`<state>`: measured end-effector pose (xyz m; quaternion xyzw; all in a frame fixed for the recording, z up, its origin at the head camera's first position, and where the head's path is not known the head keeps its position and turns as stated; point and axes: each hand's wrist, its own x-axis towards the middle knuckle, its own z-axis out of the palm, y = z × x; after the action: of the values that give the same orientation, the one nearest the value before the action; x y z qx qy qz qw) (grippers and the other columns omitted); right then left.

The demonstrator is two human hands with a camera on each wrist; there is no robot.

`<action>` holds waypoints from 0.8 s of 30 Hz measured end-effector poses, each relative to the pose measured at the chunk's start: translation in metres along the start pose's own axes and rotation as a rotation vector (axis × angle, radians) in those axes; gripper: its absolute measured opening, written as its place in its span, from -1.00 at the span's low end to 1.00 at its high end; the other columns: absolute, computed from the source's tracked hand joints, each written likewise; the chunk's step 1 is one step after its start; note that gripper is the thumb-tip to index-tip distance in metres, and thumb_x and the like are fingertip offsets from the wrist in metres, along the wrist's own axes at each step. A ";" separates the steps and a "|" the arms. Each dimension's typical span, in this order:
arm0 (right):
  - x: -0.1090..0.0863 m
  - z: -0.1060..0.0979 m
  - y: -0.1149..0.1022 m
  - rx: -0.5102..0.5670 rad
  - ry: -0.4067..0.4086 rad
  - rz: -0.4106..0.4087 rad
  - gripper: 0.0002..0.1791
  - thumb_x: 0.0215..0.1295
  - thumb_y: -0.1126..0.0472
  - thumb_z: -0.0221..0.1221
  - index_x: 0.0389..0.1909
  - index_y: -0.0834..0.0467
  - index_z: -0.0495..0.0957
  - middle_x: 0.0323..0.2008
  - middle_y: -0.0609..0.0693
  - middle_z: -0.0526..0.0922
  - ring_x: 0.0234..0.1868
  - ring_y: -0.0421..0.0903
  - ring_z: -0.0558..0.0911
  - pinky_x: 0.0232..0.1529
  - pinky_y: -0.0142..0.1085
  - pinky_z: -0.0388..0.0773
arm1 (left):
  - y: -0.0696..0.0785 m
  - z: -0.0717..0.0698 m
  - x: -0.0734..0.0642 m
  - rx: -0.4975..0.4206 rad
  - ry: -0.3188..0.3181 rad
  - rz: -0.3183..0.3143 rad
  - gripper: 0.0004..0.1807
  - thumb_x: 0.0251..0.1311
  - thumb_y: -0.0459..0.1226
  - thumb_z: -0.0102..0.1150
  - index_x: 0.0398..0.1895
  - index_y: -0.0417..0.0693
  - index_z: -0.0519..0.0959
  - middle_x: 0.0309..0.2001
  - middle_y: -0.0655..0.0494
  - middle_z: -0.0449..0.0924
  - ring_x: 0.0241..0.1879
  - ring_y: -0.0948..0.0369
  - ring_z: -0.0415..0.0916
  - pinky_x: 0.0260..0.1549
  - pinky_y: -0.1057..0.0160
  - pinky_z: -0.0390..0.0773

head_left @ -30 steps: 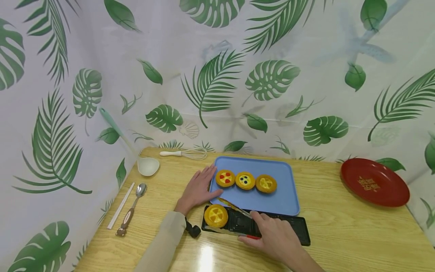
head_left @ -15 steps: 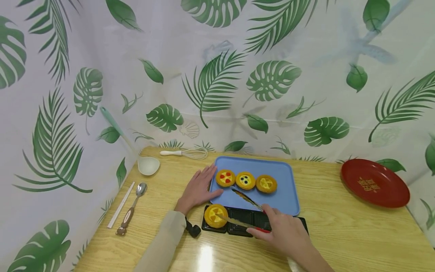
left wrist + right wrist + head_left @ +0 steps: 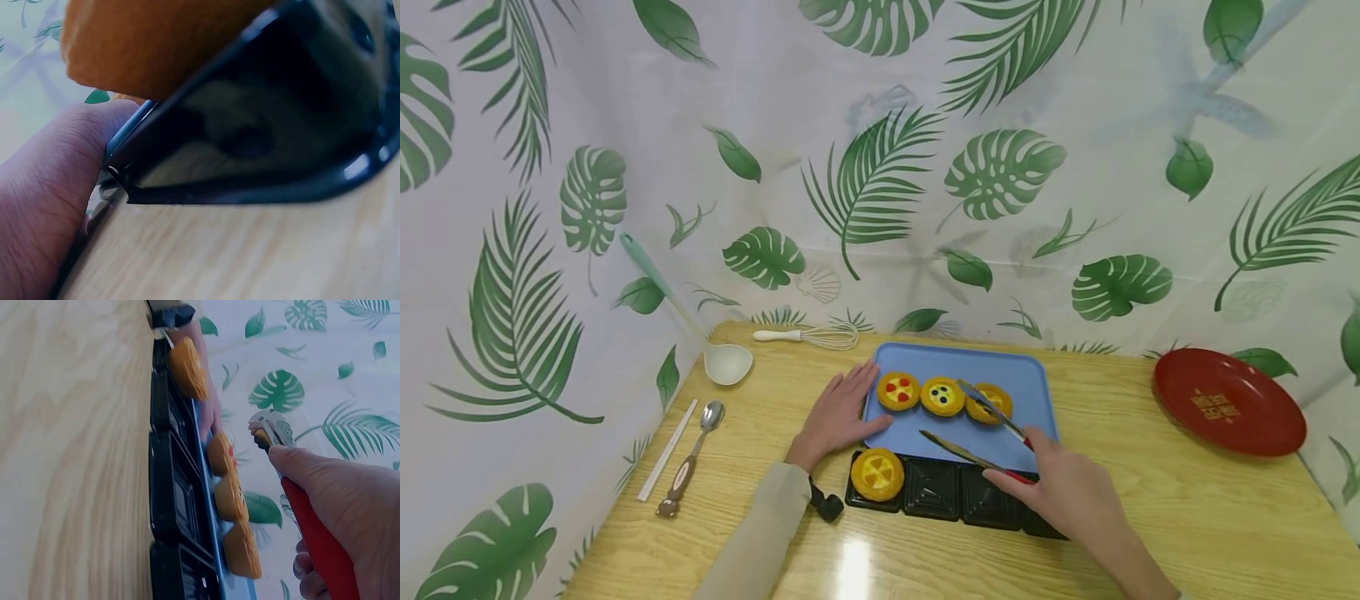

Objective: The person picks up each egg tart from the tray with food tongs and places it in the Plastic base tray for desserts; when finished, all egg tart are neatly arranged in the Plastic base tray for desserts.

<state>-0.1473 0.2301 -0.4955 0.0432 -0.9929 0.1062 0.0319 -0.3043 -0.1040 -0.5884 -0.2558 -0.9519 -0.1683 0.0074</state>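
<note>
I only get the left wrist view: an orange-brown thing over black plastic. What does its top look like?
Observer: From the head view, it's a round golden tart with a wedge pattern on top.
Visitor: Ooh! What's the person's right hand doing?
Observer: Holding metal tongs with red handles, spread apart.
Visitor: Any more treats around?
Observer: Three more round tarts sit in a row on the rectangular blue tray.

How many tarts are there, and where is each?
4. On the blue tray: the red-dotted tart, the dark-dotted tart and the rightmost tart. The fourth tart sits in the black tray at its left end.
</note>
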 end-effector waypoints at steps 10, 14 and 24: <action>0.012 -0.002 0.029 -0.009 -0.006 0.051 0.06 0.11 -0.66 0.17 0.15 0.26 0.48 -0.39 0.07 0.60 -0.62 -0.07 0.40 -0.71 -0.24 0.29 | 0.000 -0.001 0.000 -0.009 0.025 0.015 0.11 0.32 0.45 -0.10 0.73 0.04 -0.09 0.70 0.13 -0.11 0.67 0.10 -0.12 0.62 0.01 -0.13; 0.017 -0.002 0.040 -0.027 -0.039 0.070 0.16 0.11 -0.69 0.12 0.22 0.34 0.44 -0.33 0.18 0.64 -0.56 -0.03 0.48 -0.68 -0.20 0.36 | 0.000 -0.001 0.001 -0.005 0.026 0.018 0.11 0.32 0.45 -0.11 0.73 0.03 -0.09 0.70 0.13 -0.11 0.67 0.09 -0.12 0.62 0.01 -0.13; 0.022 0.004 0.055 -0.020 -0.099 0.080 0.18 0.13 -0.68 0.12 0.21 0.40 0.43 -0.40 0.16 0.60 -0.53 -0.02 0.49 -0.66 -0.17 0.39 | 0.000 0.000 0.000 -0.009 0.019 0.016 0.12 0.31 0.46 -0.11 0.73 0.01 -0.09 0.71 0.12 -0.13 0.68 0.10 -0.15 0.62 0.00 -0.14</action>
<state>-0.1745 0.2812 -0.5095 0.0083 -0.9952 0.0952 -0.0212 -0.3042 -0.1035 -0.5886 -0.2617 -0.9490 -0.1752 0.0167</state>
